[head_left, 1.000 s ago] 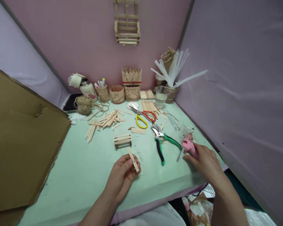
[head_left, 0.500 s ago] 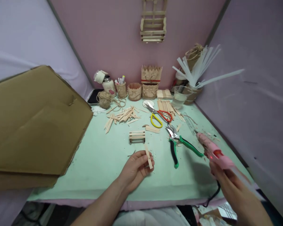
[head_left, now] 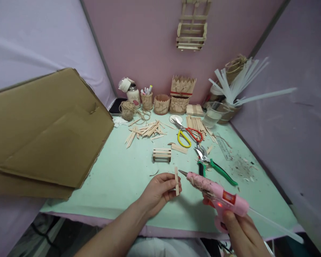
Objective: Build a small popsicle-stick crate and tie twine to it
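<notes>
Between the thumb and fingers of my left hand (head_left: 160, 192) is a short flat wooden stick (head_left: 177, 181), held nearly upright. My right hand (head_left: 240, 230) is wrapped round the grip of a pink hot glue gun (head_left: 216, 192), whose red light glows. A long translucent glue stick (head_left: 275, 223) sticks out of its back end. The gun's metal nozzle points left, close beside the upper part of the wooden stick; whether they touch I cannot tell. Just beyond my left hand, a small slatted wooden bench (head_left: 162, 155) stands on the table.
Green-handled pruners (head_left: 216, 167) and red-and-yellow scissors (head_left: 188, 134) lie behind the glue gun. Loose wooden sticks (head_left: 149, 129), a twine ball (head_left: 127, 110), a clear cup (head_left: 212, 116) and a ruler (head_left: 224, 147) lie farther back. Large cardboard (head_left: 50, 142) stands at the left.
My right hand has brought the glue gun leftward from the right side, up to the wooden stick. The stick in my left hand is now more upright. The view has shifted left.
</notes>
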Demonstrator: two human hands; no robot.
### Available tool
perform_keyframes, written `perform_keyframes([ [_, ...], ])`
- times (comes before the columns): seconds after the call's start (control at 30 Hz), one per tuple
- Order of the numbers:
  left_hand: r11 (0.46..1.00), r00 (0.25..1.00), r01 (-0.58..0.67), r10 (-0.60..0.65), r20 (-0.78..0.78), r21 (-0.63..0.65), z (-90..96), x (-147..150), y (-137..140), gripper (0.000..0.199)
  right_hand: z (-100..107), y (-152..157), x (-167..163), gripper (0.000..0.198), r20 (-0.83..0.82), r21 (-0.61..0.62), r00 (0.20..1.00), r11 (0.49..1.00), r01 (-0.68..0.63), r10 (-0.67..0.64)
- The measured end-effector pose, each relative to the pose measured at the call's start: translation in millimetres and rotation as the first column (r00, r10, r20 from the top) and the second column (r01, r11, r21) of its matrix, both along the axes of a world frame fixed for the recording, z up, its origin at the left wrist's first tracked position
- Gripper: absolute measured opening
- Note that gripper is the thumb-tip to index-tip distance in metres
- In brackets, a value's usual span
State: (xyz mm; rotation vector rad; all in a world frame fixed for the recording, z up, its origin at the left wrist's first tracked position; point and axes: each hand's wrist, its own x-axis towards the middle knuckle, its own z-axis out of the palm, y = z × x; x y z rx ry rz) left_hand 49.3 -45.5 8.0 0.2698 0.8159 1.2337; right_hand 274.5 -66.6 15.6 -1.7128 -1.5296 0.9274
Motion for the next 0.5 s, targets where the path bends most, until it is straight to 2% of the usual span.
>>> perform_keyframes([
  [0.2, 1.0, 1.0, -0.005, 0.005, 0.006, 0.002, -1.5, 0.6, -1.3, 0.029, 1.3, -0.3, -8.5, 0.044, -0.053, 0.004, 0.998, 1.0, 0.019, -0.019],
  [0.37, 1.0, 1.0, -0.007, 0.007, 0.007, -0.001, -1.1, 0.2, -0.9, 0.027, -1.1, 0.1, -4.9, 0.039, 0.004, 0.004, 0.997, 0.997, 0.08, -0.08],
  [0.5, 1.0, 1.0, -0.005, 0.005, 0.005, 0.0, -0.6, 0.2, -0.7, 0.027, -0.2, -0.5, -8.3, 0.039, -0.039, 0.013, 0.996, 0.997, 0.079, -0.079],
])
